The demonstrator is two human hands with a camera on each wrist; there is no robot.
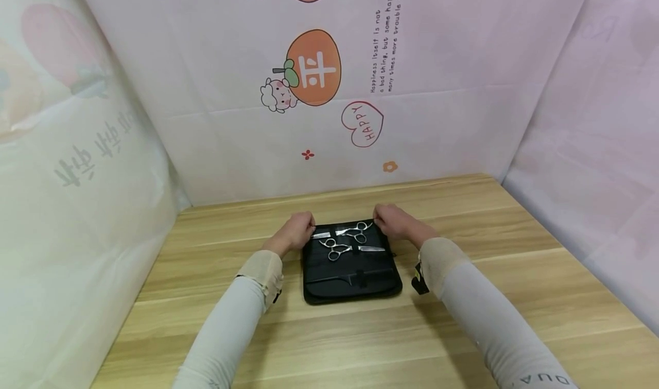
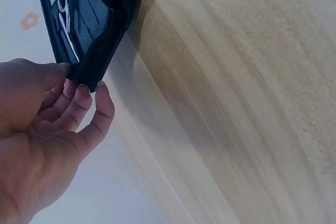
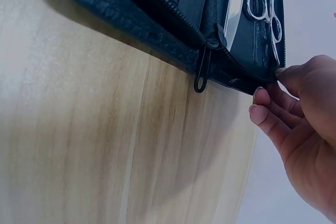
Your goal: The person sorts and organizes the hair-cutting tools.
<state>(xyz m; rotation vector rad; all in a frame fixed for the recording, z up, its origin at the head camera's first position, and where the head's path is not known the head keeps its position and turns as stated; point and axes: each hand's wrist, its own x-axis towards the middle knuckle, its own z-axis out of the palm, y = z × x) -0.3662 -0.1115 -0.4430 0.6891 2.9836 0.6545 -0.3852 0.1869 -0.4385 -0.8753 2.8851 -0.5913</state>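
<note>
A black zippered scissor case [image 1: 329, 266] lies unfolded in the head view, over the middle of the table. In it sit two pairs of silver hairdressing scissors, one upper [image 1: 355, 230] and one lower [image 1: 337, 249], and a black tail comb [image 1: 355, 276]. My left hand [image 1: 297, 229] pinches the case's far left corner, thumb on top and fingers beneath. At the far right corner my right hand [image 1: 393, 220] pinches the edge likewise. In the right wrist view a zipper pull [image 3: 202, 71] hangs from the side of the case.
The wood-grain table [image 1: 463, 326] reaches back to a white printed sheet [image 1: 231, 120]. Similar sheets stand along the left [image 1: 77, 206] and right [image 1: 592, 149] sides. A black strap end [image 1: 419, 280] hangs from my right wrist.
</note>
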